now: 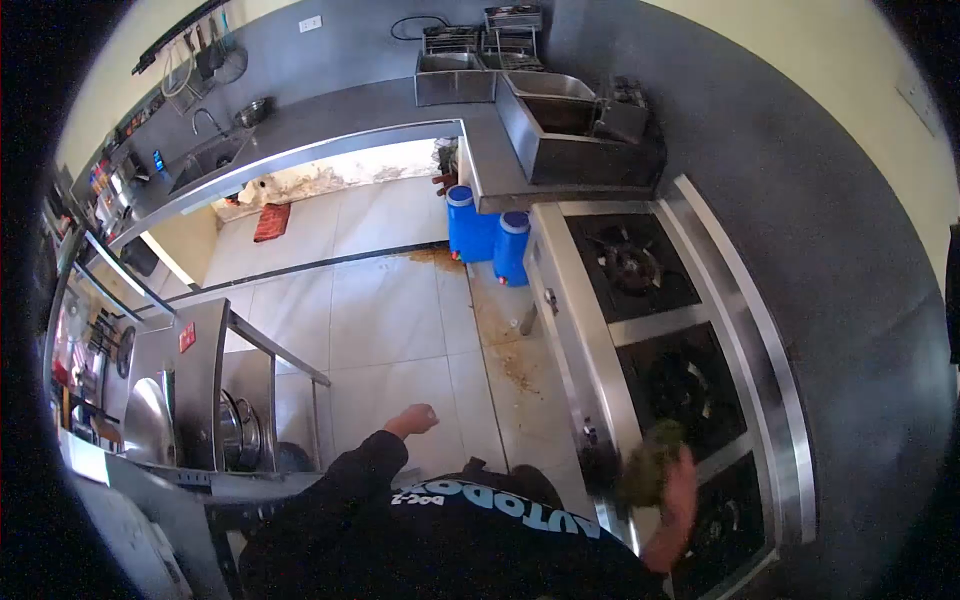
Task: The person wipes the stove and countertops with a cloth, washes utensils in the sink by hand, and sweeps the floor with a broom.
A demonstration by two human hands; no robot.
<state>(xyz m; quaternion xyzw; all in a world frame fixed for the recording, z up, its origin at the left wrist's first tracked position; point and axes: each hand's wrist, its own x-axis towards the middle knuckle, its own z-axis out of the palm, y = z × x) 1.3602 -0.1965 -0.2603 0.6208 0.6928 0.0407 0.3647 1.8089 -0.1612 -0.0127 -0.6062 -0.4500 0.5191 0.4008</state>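
My right hand [676,515] is over the front edge of the steel gas stove [625,428], beside the middle and near burners. It grips a greenish-brown scrubbing pad [655,455], blurred by motion, so its exact shape is unclear. The middle burner [684,390] lies just beyond the pad. My left hand [412,420] hangs in front of my body above the tiled floor, away from the stove. Its fingers are curled in, and whatever they may hold is hidden.
Steel fryer tanks [590,150] stand on the grey counter behind the stove. Two blue containers [512,248] are on the floor beside the stove. A steel rack [200,390] with pots is at my left. A red cloth [271,222] lies on the floor, which has brown stains.
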